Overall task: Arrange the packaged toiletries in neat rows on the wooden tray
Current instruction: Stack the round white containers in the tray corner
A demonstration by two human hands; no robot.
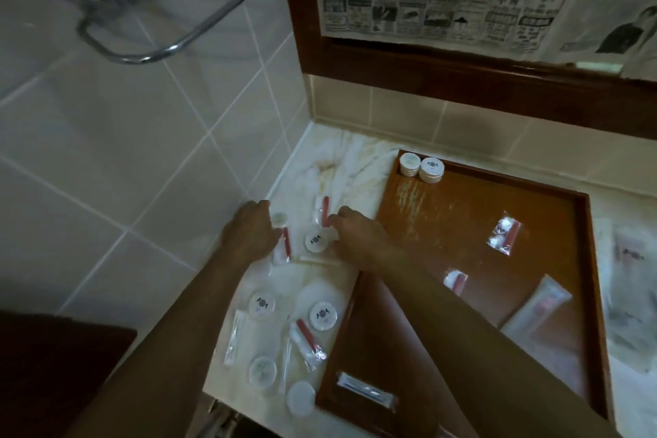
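Note:
The wooden tray (444, 224) lies on the marble counter, with two stacks of round white soaps (431, 169) in its far left corner. Loose on it are a red-and-white sachet (505, 233), a second sachet (455, 281), a long clear packet (537, 309) and a cotton-bud packet (366, 391). Left of the tray, my left hand (249, 231) curls its fingers onto a small round white soap (279, 220). My right hand (355, 235) pinches the lower end of a red-striped sachet (325, 212), just above a round soap (314, 242).
More round soaps (322, 315) (262, 303) (263, 370), a red sachet (307, 338) and a thin packet (234, 338) lie on the counter near its front edge. Tiled walls close off the left and back. A chrome rack (160, 11) hangs above. Clear packets (629, 260) lie right of the tray.

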